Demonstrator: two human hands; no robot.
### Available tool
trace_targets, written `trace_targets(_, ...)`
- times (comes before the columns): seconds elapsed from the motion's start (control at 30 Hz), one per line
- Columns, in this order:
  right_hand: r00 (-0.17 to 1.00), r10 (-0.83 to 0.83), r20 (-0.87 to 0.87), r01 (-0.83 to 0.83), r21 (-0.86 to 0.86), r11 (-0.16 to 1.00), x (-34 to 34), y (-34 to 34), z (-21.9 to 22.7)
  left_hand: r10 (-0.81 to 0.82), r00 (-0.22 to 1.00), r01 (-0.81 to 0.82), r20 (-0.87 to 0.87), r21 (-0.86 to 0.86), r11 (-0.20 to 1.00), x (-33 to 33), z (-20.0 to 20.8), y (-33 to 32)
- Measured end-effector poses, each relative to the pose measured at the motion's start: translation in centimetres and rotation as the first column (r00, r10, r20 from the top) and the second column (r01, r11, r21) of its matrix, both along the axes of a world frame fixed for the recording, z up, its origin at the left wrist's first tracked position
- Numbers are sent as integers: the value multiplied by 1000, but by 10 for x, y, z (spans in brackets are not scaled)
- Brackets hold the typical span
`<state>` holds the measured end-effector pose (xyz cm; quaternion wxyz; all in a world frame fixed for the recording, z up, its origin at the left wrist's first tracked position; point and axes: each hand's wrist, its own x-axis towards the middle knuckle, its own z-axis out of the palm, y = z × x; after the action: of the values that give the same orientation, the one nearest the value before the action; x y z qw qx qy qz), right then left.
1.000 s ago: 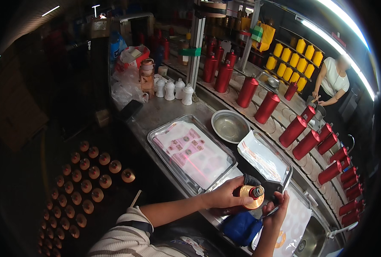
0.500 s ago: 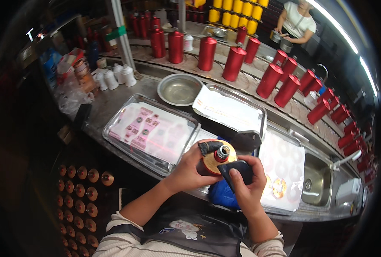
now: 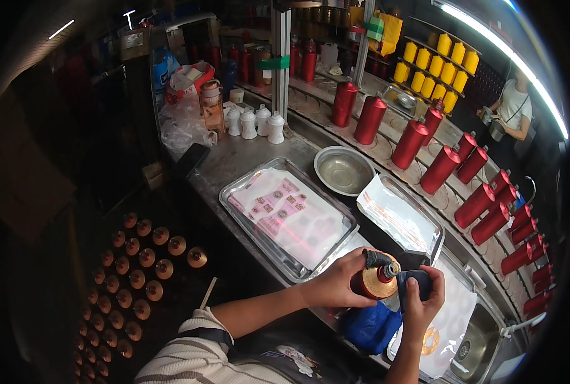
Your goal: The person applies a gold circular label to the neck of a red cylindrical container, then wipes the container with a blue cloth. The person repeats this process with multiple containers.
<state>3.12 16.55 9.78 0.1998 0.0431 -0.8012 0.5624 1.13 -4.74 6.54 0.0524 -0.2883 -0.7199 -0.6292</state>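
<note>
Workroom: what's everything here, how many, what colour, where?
Held bottle: one, red and gold, above bench
Pad: one, dark, beside bottle
Cloth: one, blue, below bottle
Trays: three, silver, on bench
Bowl: one, silver, on bench
Red bottles: many, red, behind bench
White bottles: four, white, left of bowl
Yellow containers: many, yellow, upper right
Gold-topped bottles: many, gold, lower left
Sink: one, silver, right
Person: one, white top, far right
Left hand: one, holding bottle
Right hand: one, holding pad

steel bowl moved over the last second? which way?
No, neither way. The steel bowl keeps its place beside the tray with the pink-printed sheet; only the camera's view has shifted.
</note>
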Motion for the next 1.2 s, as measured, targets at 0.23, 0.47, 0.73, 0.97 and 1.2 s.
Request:
trace_targets(0.23,999,44,-19,-44,2,999,-29,10,0,-2,1000,1,-7,-50,999,-2,-5,1)
trace_targets(0.47,998,45,36,-42,-63,997,-10,3,1,-13,1000,15,27,-62,998,0,-6,-1)
trace_targets(0.73,998,37,-53,-40,-45,998,-15,11,-1,71,996,-76,-51,-95,993,-3,-17,3)
trace_targets(0.97,986,92,-143,-51,265,963,11,0,2,140,990,-143,-33,-97,985,0,-13,8)
trace_targets(1.2,864,382,-327,-228,424,877,40,-21,7,230,969,-236,-95,-60,970,2,-14,21)
